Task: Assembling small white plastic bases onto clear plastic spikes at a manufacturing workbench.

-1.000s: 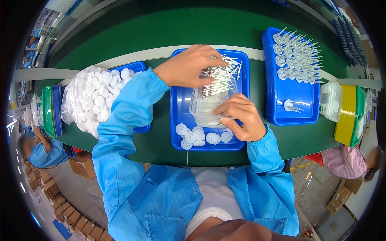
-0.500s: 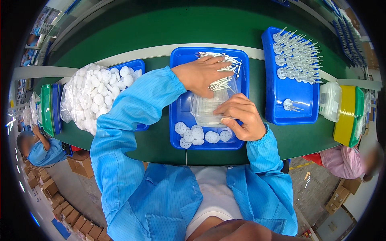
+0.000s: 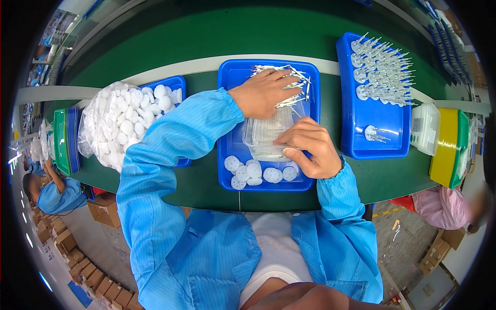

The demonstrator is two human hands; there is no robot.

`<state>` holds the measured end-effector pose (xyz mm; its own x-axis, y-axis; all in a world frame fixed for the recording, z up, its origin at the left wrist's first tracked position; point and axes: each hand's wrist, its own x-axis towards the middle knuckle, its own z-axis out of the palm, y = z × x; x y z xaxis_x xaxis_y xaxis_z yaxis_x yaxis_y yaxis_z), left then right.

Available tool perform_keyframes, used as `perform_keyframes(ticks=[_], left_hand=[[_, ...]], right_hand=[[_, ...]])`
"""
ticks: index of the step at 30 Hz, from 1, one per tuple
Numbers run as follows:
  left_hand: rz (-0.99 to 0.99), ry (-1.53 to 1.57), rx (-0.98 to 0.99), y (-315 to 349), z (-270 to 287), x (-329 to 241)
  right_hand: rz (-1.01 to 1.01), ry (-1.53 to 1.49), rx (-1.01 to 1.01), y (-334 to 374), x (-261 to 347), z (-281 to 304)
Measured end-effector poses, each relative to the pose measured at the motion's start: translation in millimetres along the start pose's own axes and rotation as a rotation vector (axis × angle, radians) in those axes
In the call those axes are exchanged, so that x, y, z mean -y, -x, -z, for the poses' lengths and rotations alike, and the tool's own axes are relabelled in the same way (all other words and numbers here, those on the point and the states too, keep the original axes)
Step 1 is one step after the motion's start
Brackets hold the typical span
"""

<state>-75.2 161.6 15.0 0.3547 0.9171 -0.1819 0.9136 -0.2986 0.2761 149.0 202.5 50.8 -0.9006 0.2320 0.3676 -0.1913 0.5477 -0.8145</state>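
Note:
In the middle blue tray (image 3: pixel 223 150) lies a clear plastic box (image 3: pixel 253 139), tilted, with thin rods visible through its wall. My right hand (image 3: pixel 310 147) pinches the box's near right rim between thumb and fingers. My left hand (image 3: pixel 264 94) rests palm down over a heap of thin white rods (image 3: pixel 297 77) at the tray's far end. Its fingers are apart and slightly bent; whatever is beneath the palm is hidden. Several round white perforated discs (image 3: pixel 253 169) lie at the tray's near end.
On the left, a clear bag of white round parts (image 3: pixel 116 121) leans over another blue tray (image 3: pixel 182 85). To the right, a blue tray (image 3: pixel 361 152) holds rows of discs with upright rods (image 3: pixel 382 72). Beyond it stand a clear container (image 3: pixel 426 129) and a yellow-green bin (image 3: pixel 448 147). Co-workers sit at both sides.
My left hand has shifted slightly right, its fingers drawing in over the rods. The right hand keeps its hold on the box, which has barely moved.

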Motion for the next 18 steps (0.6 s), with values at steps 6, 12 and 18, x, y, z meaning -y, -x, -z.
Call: perform_keyframes(ticks=[6,12,18], left_hand=[[-0.034,0.067,-0.034,3.5,-0.5,9.7],[-0.020,0.104,-0.031,-1.7,-0.8,10.9],[0.016,0.037,-0.020,-3.2,-0.5,3.6]], right_hand=[[-0.007,-0.001,0.018,1.0,0.9,1.1],[0.012,0.005,0.014,1.7,-0.9,0.5],[0.005,0.014,0.018,1.1,-0.9,0.4]])
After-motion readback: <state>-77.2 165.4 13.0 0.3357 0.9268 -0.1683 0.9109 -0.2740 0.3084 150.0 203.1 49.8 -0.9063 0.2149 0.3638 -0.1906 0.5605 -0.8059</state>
